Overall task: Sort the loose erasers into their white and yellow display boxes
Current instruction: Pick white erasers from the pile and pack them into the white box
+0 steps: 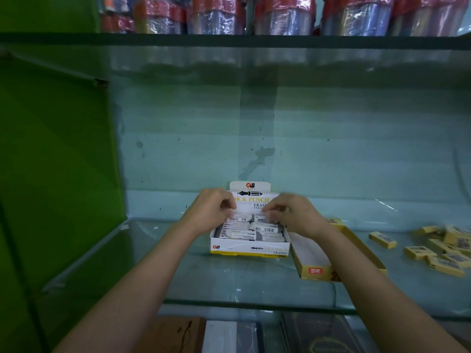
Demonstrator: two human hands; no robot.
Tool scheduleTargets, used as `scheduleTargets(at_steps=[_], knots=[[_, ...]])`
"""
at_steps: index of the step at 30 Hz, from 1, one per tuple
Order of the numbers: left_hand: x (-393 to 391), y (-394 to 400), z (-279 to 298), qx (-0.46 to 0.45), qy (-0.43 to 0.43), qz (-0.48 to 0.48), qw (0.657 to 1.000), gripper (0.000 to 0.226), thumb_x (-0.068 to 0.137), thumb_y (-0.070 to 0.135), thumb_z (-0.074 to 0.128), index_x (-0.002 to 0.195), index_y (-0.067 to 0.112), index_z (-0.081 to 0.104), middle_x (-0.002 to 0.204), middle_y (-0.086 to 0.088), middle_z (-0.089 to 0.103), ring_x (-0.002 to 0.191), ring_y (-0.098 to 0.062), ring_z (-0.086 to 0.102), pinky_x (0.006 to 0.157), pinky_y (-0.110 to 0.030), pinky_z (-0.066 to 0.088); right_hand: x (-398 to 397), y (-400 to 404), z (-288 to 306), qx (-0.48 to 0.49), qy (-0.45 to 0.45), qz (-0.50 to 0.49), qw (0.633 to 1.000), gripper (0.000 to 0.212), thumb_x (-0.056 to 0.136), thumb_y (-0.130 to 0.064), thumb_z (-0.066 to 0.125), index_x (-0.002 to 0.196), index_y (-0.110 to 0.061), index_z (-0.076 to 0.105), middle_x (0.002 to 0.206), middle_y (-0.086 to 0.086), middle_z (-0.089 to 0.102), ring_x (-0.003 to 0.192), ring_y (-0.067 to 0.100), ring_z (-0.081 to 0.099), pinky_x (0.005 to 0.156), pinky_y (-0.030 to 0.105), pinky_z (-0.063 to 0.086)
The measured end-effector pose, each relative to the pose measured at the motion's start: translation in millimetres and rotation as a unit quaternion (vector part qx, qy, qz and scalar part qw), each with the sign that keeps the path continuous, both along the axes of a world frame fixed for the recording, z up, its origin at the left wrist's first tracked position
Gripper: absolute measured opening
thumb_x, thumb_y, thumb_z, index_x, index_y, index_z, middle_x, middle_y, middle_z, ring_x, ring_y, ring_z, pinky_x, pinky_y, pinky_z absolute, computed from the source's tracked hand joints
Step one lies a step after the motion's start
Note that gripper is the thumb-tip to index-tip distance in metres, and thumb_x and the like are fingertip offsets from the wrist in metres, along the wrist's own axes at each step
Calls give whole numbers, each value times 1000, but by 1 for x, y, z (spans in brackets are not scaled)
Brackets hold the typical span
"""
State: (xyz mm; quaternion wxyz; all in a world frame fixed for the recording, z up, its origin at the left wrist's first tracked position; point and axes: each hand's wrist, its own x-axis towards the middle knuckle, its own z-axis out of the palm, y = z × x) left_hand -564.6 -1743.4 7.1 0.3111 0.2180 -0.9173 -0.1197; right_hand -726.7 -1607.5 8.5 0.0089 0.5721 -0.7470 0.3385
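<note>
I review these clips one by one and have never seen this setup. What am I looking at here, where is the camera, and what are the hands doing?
No machine here: a camera worn on a person's head looks down at their own arms. On a glass shelf stands a white display box full of white erasers. The left hand and right hand reach over it and pinch a blurred white eraser between them. Right of it lies a yellow box, seemingly empty, then loose yellow erasers not yet sorted.

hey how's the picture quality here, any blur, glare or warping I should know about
Head view: dim, greenish light; the left hand and right hand are motion-blurred at the fingers over the white box; the yellow erasers smear near the right edge; wide-angle bending curves the glass shelf; faint reflections streak the glass.
</note>
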Motion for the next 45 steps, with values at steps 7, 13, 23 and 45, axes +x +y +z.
scheduleTargets(at_steps=[7,13,23,45], knots=[[4,-6,1,-3,81,24,996,17,79,-3,59,86,7,71,88,-8,67,75,-15,60,74,-18,45,6,2,-3,27,-14,70,997,24,79,-13,70,103,-20,70,84,-9,61,67,-6,51,65,1,38],[4,-3,0,0,75,24,997,16,80,-3,58,87,5,71,89,-9,67,75,-14,59,73,-12,41,9,10,2,-60,-226,135,963,32,82,4,60,97,-24,60,84,-1,55,75,14,60,77,24,50],[11,-7,1,-11,-27,99,995,19,79,10,56,87,20,69,92,3,70,88,-20,63,77,-32,52,13,11,1,8,39,52,998,18,75,-8,67,81,-25,63,72,-16,52,71,1,51,63,4,36],[10,-9,0,-33,-7,76,997,17,79,17,54,87,24,67,85,8,70,84,-19,63,70,-28,47,46,-12,17,139,32,160,977,20,78,-21,72,98,-17,71,79,-12,58,73,1,51,69,10,39]])
